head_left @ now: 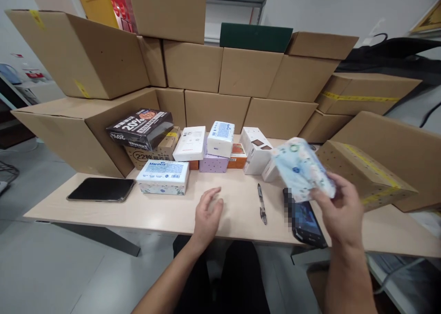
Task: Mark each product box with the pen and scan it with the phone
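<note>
My right hand (pixel 339 208) grips the near right corner of a pale blue floral tissue pack (pixel 298 169), tilted above the right side of the table. Below it lies a dark handheld device (pixel 308 224) with a lit screen, partly covered by the pack. Over the middle of the tabletop, my left hand (pixel 208 215) holds nothing, its fingers loosely bent and apart. To its right is a pen (pixel 262 204) lying lengthwise. Another tissue pack (pixel 163 177), marked Manhua, sits to the left. Further back, a smaller white-and-blue tissue pack (pixel 220 139) rests on a purple box (pixel 213 162).
A black phone (pixel 101 189) lies at the table's (pixel 155 210) left end. Behind stand a black printed box (pixel 141 128), white boxes (pixel 190 142) and orange boxes (pixel 237 157). Stacked cardboard boxes (pixel 217 107) wall off the back; a taped carton (pixel 365 171) stands at right.
</note>
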Demonstrator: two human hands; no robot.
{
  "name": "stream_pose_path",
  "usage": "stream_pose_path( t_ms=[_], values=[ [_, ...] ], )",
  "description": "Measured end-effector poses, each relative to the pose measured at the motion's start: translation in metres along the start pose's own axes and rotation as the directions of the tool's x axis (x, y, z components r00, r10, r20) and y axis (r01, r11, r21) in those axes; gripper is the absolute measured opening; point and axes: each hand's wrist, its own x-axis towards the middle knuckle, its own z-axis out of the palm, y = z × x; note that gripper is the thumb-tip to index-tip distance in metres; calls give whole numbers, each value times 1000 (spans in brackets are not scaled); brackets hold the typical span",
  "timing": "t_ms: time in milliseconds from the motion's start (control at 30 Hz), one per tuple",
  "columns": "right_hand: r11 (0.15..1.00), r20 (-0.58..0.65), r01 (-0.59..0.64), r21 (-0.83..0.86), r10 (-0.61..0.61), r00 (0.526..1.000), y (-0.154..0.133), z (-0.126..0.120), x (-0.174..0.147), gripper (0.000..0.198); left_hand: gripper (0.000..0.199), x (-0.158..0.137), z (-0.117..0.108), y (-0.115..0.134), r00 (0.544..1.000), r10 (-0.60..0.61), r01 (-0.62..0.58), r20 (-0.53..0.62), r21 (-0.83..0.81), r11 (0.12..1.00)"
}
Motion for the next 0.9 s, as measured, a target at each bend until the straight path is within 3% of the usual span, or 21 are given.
stream_pose_path(
  t_ms=[100, 200, 267, 333, 467, 533, 633, 733, 900],
  values=[
    [974, 243, 165, 156, -200, 949, -39, 33, -31, 53, 37, 5, -8, -1, 981, -109, 85, -160, -147, 985],
    [942, 511, 233, 242, -328, 795, -58, 69, -43, 50, 45, 13, -18, 2, 976, -128, 96, -175, -178, 979],
    [936, 590, 225, 272, -347, 729, -60, 83, -46, 50, 49, 17, -25, 3, 981, -143, 123, -132, -150, 981],
    [939, 575, 207, 276, -334, 747, -57, 89, -50, 52, 52, 20, -29, 3, 983, -165, 159, -75, -81, 984],
    [976, 341, 154, 157, -199, 919, -50, 91, -59, 46, 55, 21, -29, 4, 990, -141, 139, 20, 90, 986],
    [987, 258, 147, 63, -159, 953, -50, 93, -63, 38, 55, 22, -27, 5, 994, -86, 77, 67, 130, 988],
    [985, 249, 170, 21, -170, 953, -51, 97, -67, 31, 53, 23, -26, 8, 995, -32, 17, 99, 152, 988],
    [974, 220, 224, 37, -227, 949, -54, 99, -68, 33, 51, 21, -27, 9, 995, -45, 33, 83, 138, 990],
    [937, 163, 332, 112, -347, 924, -56, 96, -67, 39, 50, 16, -27, 5, 999, 14, -16, -32, -56, 998]
  ],
)
